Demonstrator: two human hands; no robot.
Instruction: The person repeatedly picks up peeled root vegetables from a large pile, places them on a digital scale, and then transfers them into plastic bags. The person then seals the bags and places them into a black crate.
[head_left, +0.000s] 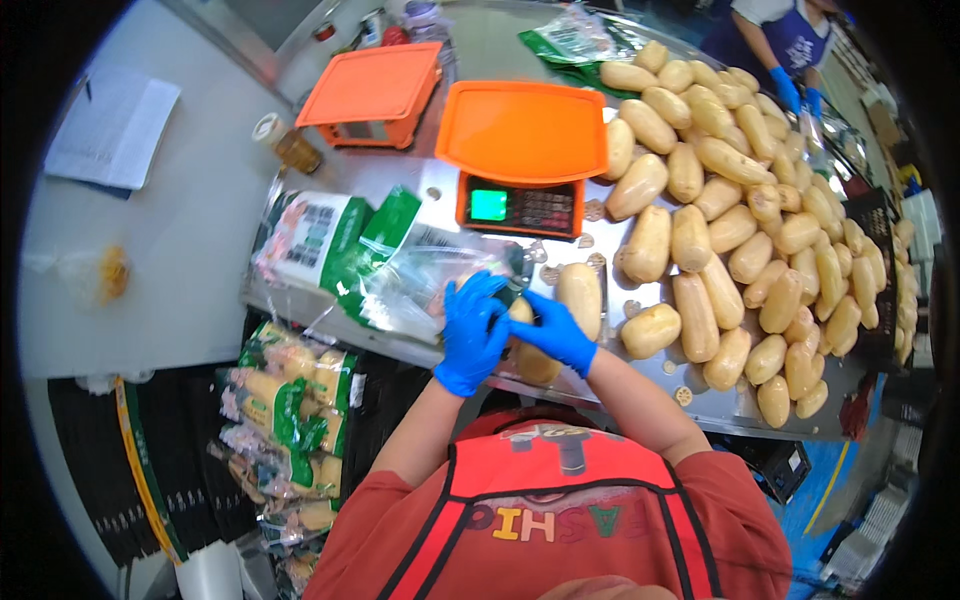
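My left hand (474, 330), in a blue glove, is at the open end of a clear and green plastic bag (397, 277) lying on the steel table. My right hand (556, 330), also gloved in blue, meets it from the right. Between the fingers shows part of a pale lotus root piece (520, 310); which hand grips it is hard to tell. Another lotus root segment (579, 294) lies just beyond my right hand, and one more (537, 365) is partly hidden beneath it. Thin cut slices (551, 274) lie near the bag.
An orange scale (521, 135) with a lit display stands beyond my hands, a second orange scale (371, 86) farther left. Lotus roots (697, 315) are heaped on the right. Filled bags (289, 420) lie below the table's left part. A co-worker's gloved hands (786, 90) are at the far right.
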